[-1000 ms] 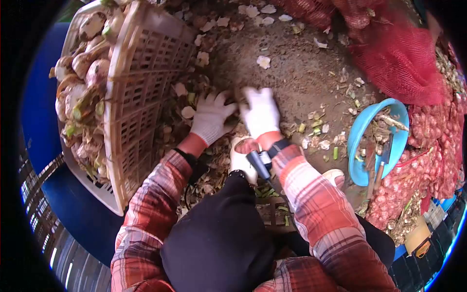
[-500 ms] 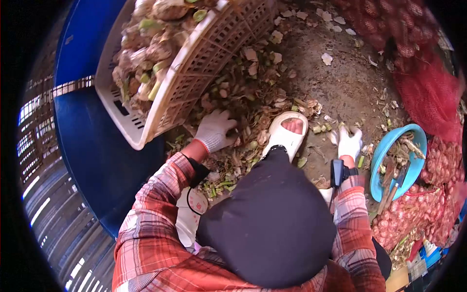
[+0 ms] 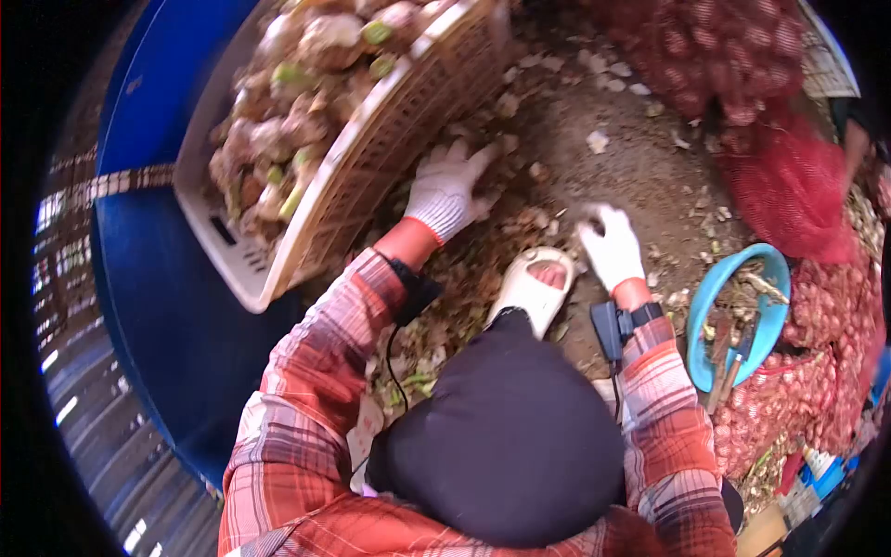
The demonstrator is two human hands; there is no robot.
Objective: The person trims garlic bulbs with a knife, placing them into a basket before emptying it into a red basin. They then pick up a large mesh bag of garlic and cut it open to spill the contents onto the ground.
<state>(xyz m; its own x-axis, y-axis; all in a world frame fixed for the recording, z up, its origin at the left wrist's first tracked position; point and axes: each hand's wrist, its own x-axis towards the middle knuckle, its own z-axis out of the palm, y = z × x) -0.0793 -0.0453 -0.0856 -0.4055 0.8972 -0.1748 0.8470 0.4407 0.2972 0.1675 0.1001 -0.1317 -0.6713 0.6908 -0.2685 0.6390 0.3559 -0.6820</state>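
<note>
Left hand (image 3: 447, 189) now higher, fingers spread against the crate (image 3: 371, 130); right hand (image 3: 610, 245) loosely open over peel litter (image 3: 464, 269)

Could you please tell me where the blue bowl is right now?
In the head view, the blue bowl sits on the dirt ground at the person's right, just beyond the right hand and against the red mesh sacks.

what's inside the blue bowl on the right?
The blue bowl holds peel scraps and plant trimmings, plus long tools lying across its near rim, one with a blue handle. Their type is unclear. Whatever lies under the scraps is covered, and the bowl's bottom is not visible.
</note>
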